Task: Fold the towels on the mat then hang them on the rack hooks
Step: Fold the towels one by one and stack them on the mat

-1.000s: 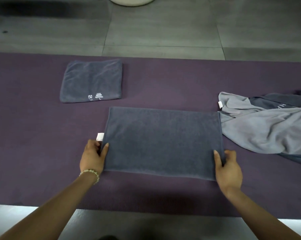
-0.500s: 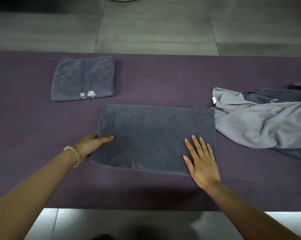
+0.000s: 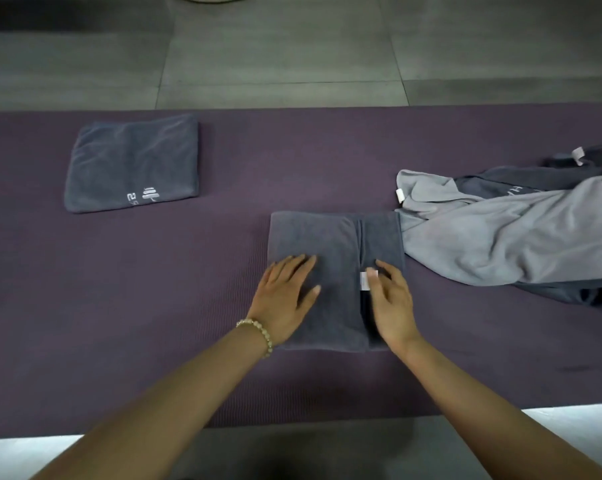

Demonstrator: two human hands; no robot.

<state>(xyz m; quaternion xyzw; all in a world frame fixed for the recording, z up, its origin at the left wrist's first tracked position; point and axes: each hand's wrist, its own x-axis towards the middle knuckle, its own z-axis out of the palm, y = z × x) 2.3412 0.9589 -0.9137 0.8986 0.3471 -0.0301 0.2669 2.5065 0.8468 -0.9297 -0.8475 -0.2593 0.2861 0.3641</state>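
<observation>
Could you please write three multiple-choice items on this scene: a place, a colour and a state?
1. Where does the finished folded towel lie relative to the towel being folded?
A. Farther off and to its left
B. Stacked on top of it
C. Under it

2. What colour is the mat?
A. Green
B. Purple
C. White

3. How is the left hand?
A. Clenched in a fist
B. Raised off the mat
C. Flat on the towel being folded, fingers straight

Answers: 1 A, bare mat separates them; 2 B, it is dark purple; 3 C, palm and straight fingers lie on the cloth.
</observation>
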